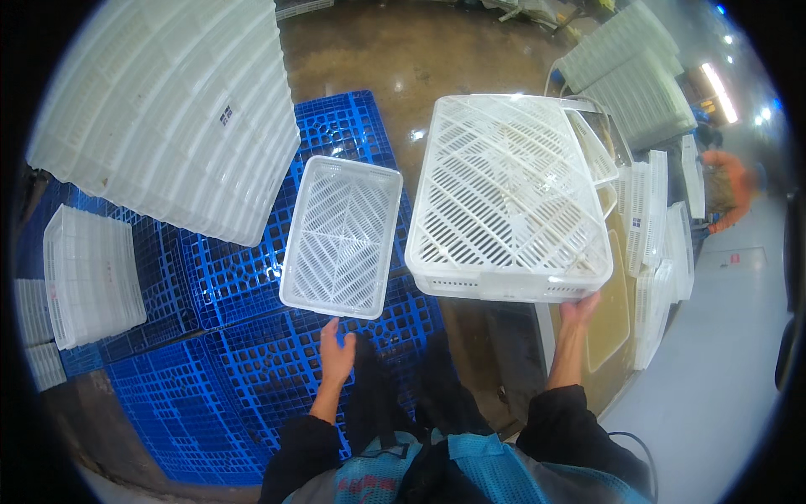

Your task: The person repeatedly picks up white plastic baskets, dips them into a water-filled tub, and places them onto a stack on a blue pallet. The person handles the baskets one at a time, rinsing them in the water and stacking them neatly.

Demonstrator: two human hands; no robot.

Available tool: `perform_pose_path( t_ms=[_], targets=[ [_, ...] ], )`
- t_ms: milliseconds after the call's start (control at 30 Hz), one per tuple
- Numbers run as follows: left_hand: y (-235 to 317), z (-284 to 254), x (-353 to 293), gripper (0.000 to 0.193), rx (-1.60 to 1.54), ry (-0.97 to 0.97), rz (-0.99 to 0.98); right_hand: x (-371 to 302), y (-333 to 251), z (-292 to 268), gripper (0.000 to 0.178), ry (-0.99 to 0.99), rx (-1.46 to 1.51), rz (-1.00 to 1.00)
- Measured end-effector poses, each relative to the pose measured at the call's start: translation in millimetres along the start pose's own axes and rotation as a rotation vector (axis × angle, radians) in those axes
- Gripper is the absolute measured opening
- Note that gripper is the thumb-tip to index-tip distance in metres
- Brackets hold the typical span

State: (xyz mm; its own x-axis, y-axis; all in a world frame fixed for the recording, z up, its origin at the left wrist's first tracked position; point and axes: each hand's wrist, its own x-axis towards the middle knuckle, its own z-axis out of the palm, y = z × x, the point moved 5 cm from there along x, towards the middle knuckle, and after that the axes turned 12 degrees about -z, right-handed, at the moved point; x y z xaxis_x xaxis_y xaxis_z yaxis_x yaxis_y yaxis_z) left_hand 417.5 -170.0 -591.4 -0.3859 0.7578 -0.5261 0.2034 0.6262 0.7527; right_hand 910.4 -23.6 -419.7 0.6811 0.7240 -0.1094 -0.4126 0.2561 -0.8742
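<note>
My right hand [579, 311] grips the near right corner of a large white slotted plastic crate [512, 185], which is held up with its ribbed bottom face toward me. Some of the fingers are hidden behind the crate's rim. My left hand [337, 349] is open, thumb and fingers apart, just at the near edge of a shallower-looking white plastic crate [340, 235]. That crate sits open side up, and its slotted floor shows nothing inside. I cannot tell whether the left fingertips touch its rim.
Blue plastic pallets [243, 370] lie under the left side. A tall stack of white crates [185, 118] stands at far left, with a shorter stack [92, 277] nearer. More crates [642, 218] lean at right beside a tan surface [609, 328]. A person in orange [730, 189] is beyond.
</note>
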Motion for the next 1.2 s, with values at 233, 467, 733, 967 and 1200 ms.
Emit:
perform_pose_path(
  t_ms=[233,467,733,967,1200],
  targets=[
    [151,43,-38,0.074,-0.097,-0.095,0.432,-54,5,117,0.043,-0.281,-0.419,-0.288],
    [127,77,11,0.072,-0.976,-0.339,-0.021,-160,121,190,0.028,-0.662,-0.922,-0.462],
    [-55,0,52,0.077,-1.571,-0.157,-0.436,-328,275,183,0.055,-1.475,-1.054,0.135],
    [-202,-17,105,0.068,-1.540,-0.083,-0.644,-262,339,101,0.059,-1.216,-1.055,-0.173],
    [-253,-33,133,0.065,-1.513,-0.031,-0.743,-151,444,-99,0.056,-0.660,-1.441,0.765]
  ],
)
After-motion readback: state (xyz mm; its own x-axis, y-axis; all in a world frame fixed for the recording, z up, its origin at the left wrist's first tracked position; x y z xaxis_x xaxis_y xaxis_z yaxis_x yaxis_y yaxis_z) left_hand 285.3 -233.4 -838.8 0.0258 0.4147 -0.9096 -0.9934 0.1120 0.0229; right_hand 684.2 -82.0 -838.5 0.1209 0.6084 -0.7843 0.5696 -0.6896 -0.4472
